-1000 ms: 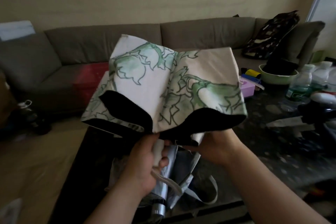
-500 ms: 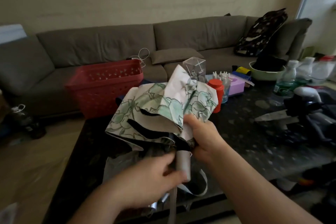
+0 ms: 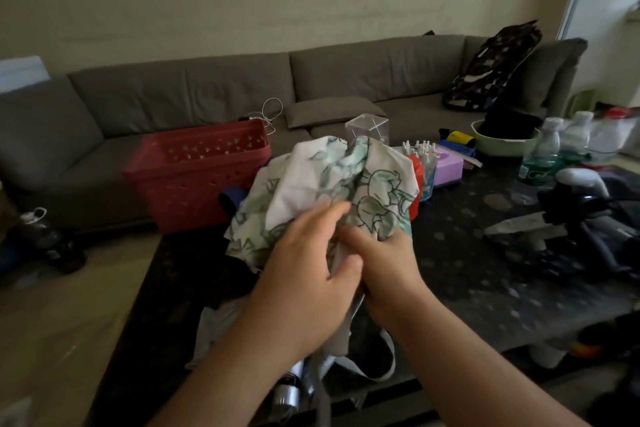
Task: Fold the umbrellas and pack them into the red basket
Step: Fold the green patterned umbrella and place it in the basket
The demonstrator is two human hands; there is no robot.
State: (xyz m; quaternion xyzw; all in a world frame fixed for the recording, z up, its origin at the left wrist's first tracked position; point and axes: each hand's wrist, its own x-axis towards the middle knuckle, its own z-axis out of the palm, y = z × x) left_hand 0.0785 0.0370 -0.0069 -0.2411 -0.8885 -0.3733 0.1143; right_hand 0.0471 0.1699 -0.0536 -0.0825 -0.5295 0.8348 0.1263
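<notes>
I see the floral umbrella (image 3: 332, 191), white with green leaf prints, bunched up over the near part of the dark table (image 3: 485, 270), between me and the red basket (image 3: 197, 177). My right hand (image 3: 384, 263) grips the gathered canopy from below, fingers curled into the cloth. My left hand (image 3: 304, 274) lies over the fabric with its fingers fairly straight, pressing the folds; I cannot tell whether its thumb pinches anything. Below my hands a pale strap (image 3: 374, 367) loops down, and a silvery folded umbrella (image 3: 287, 392) lies on the table's near edge. The red basket stands at the far left corner of the table, apart from the umbrella; what I can see of its inside through the open top looks bare, though the bottom is hidden from me. Just right of the umbrella stands a clear cup (image 3: 427, 170) holding small white-tipped items, with an orange-red bottle (image 3: 414, 184) touching the fabric's edge and a purple box (image 3: 448, 168) beside the cup. Farther right a pale green bowl (image 3: 498, 146) holds something dark, and plastic water bottles (image 3: 540, 156) stand near it. A clear square container (image 3: 367, 128) rises behind the canopy. A grey sofa (image 3: 207, 97) runs along the wall.
</notes>
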